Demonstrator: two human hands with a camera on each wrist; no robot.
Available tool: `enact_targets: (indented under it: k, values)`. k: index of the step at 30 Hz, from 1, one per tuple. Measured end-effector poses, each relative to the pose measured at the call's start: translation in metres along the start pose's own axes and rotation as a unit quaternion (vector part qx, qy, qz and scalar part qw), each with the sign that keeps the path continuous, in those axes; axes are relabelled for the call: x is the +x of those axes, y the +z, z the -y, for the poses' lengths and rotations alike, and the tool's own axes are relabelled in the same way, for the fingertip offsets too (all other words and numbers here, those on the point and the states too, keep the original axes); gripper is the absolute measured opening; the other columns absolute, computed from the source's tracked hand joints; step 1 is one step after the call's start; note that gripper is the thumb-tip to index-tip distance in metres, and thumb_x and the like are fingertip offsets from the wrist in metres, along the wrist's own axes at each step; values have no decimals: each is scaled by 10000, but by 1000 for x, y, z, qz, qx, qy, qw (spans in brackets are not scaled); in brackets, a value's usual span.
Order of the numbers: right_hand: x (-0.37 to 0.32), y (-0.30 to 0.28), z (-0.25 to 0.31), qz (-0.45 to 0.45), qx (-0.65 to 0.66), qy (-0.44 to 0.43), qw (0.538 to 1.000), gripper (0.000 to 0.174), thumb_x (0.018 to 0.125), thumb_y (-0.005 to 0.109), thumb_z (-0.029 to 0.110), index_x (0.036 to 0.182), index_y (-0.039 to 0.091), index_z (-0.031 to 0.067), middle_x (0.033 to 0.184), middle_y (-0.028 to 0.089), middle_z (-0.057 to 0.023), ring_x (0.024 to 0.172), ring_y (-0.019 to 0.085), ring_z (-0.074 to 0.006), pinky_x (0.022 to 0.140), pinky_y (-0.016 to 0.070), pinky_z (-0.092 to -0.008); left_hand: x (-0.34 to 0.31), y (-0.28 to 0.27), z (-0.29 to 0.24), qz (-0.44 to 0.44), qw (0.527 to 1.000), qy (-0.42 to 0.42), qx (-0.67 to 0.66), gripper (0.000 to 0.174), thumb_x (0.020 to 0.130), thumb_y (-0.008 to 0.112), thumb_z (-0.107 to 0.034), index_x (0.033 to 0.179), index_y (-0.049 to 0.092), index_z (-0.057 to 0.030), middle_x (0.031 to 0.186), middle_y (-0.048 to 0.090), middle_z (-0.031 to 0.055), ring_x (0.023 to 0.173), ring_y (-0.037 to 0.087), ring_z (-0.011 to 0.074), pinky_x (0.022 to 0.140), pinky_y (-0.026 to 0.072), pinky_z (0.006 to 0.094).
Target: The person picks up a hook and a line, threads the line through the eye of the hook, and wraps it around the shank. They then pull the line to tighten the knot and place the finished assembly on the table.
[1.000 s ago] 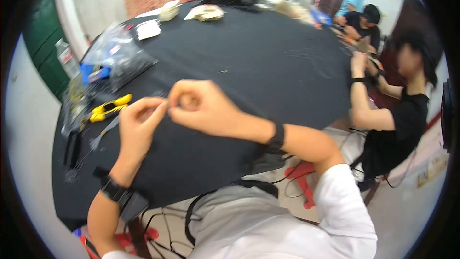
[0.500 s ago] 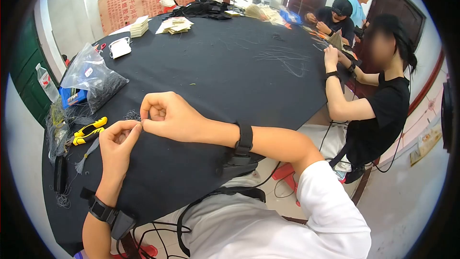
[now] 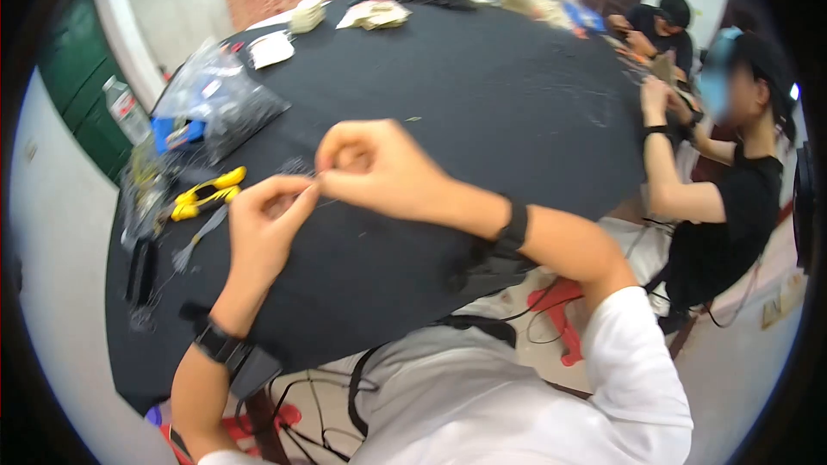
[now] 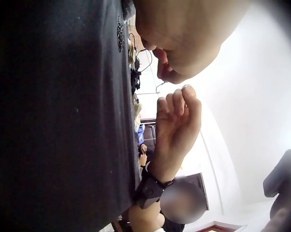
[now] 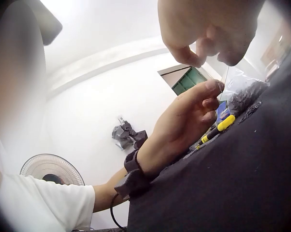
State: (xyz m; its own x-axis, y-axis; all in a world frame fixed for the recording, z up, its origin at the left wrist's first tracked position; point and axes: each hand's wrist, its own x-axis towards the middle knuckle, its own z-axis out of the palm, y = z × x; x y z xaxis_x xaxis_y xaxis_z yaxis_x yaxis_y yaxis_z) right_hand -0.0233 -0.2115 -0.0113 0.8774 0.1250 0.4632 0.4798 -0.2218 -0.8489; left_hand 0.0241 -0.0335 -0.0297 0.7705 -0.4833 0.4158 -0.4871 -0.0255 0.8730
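Both hands are raised over the black-covered table, fingertips almost meeting. My left hand [image 3: 267,224] pinches with thumb and forefinger at one end of a thin strand [image 5: 226,75], which shows as a fine line between the hands in the right wrist view. Close beside it, my right hand [image 3: 392,174] pinches the strand too, its fingers curled toward the palm. Most of the strand is too fine to make out in the head view. Beyond the fingertips lies a small tangle of dark strands [image 3: 297,165] on the cloth.
Yellow-handled pliers [image 3: 207,194] lie left of my left hand, near a grey bundle of strands [image 3: 198,241] and a black case [image 3: 141,271]. Farther back are a clear plastic bag [image 3: 237,108] and a bottle [image 3: 127,110]. Another person [image 3: 732,172] works at the right edge.
The head view swings left and back, so everything shifts with it. Both hands keep their pinch with fingertips together. A person in light blue walks behind the others toward the right.
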Motion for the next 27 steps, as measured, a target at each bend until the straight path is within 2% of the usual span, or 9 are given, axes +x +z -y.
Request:
enact_targets:
  k: [2, 4, 6, 12, 21, 27]
  values:
    - [1, -3, -2, 9, -28, -10, 1000, 64, 782, 610, 73, 793, 579, 19, 570, 417, 97, 516, 352, 20, 452, 269, -172, 2, -4, 6, 8, 999, -2, 37, 100, 791, 659, -80, 838, 679, 6, 670, 563, -50, 590, 416, 4, 517, 301, 164]
    - [1, -3, 1, 13, -26, -7, 1000, 64, 794, 603, 71, 818, 589, 13, 577, 412, 97, 522, 341, 22, 460, 263, -172, 1, 0, 6, 14, 1000, 7, -25, 99, 781, 668, -75, 832, 678, 10, 655, 548, -50, 582, 411, 2, 499, 297, 169]
    - [2, -3, 5, 18, -15, 3, 1000, 75, 810, 594, 73, 840, 593, 5, 590, 383, 97, 529, 318, 14, 473, 253, -175, 0, 1, 3, 19, 998, -18, -65, 88, 775, 673, -60, 828, 679, 10, 651, 540, -50, 583, 411, -2, 494, 292, 162]
    - [3, -4, 5, 18, -31, -4, 999, 91, 821, 609, 99, 854, 600, 15, 587, 374, 94, 525, 314, 9, 469, 247, -181, 0, 0, 3, 45, 996, -20, -74, 94, 787, 662, -43, 850, 670, 26, 667, 551, -38, 590, 428, -2, 500, 299, 154]
    - [5, -5, 2, -22, -23, 13, 999, 101, 780, 617, 93, 812, 609, -2, 574, 428, 77, 510, 356, 3, 453, 281, -181, -2, 1, -4, 65, 987, -27, -146, 133, 803, 642, -15, 921, 648, 46, 809, 626, 35, 713, 541, 37, 631, 417, 161]
    - [6, -6, -4, -21, -3, 22, 1000, 99, 788, 622, 95, 818, 613, 1, 580, 436, 80, 512, 355, 8, 454, 278, -177, -3, 0, -5, 63, 983, -34, -168, 144, 810, 638, -13, 941, 640, 45, 847, 639, 58, 766, 569, 62, 690, 445, 178]
